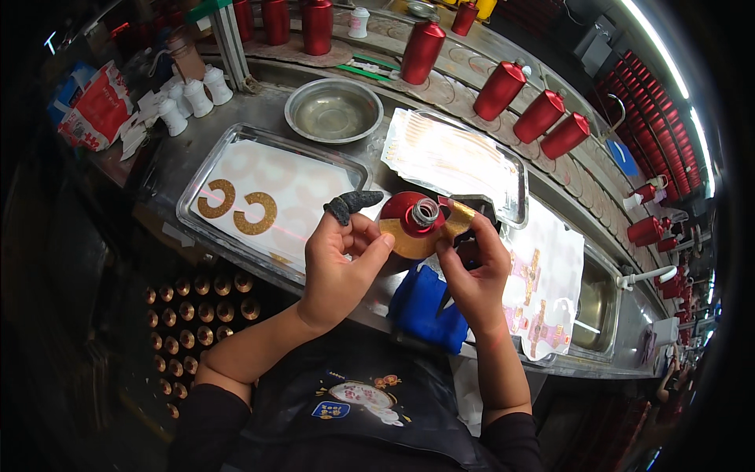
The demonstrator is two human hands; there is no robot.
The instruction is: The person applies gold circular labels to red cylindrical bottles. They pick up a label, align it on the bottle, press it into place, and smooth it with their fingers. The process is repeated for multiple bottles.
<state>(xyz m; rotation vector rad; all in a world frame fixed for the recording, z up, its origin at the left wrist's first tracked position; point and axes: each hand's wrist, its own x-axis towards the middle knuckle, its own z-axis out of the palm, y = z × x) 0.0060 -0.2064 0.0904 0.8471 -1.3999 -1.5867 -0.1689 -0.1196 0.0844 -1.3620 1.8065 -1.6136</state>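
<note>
Red bottle [399, 209], metal screw neck uppermost, is sitting mid-view between the two hands, over the near edge of the metal table [263, 110]; I am not making out what its base is resting on. A curved gold piece [409, 245] is lying against its shoulder, one end lifting away on the right.

Left hand [342, 259] is gripping the gold piece at the bottle's left side, thumb pressing it; the index finger is wearing a black finger cover [352, 206] and is pointing across toward the bottle. Right hand [478, 271] is pinching the free end between thumb and fingers, clear of the neck.

Just below, a blue cloth [429, 311] is hanging by the table edge. To the left I am logging a tray [206, 167] with a white sheet, two gold C-shaped pieces [256, 214] lying on it (a thin red light line is crossing them). Beyond, a metal bowl [333, 110] is standing. Right of it, another tray [525, 185] is carrying glaring sheets; nearer, pink-and-gold decals [543, 299] are lying beside a sink [602, 315].

Farther out, red bottles [423, 53] are lining a conveyor, white caps [219, 86] are clustering left, and copper-coloured rounds [204, 313] are filling rows below the table.
</note>
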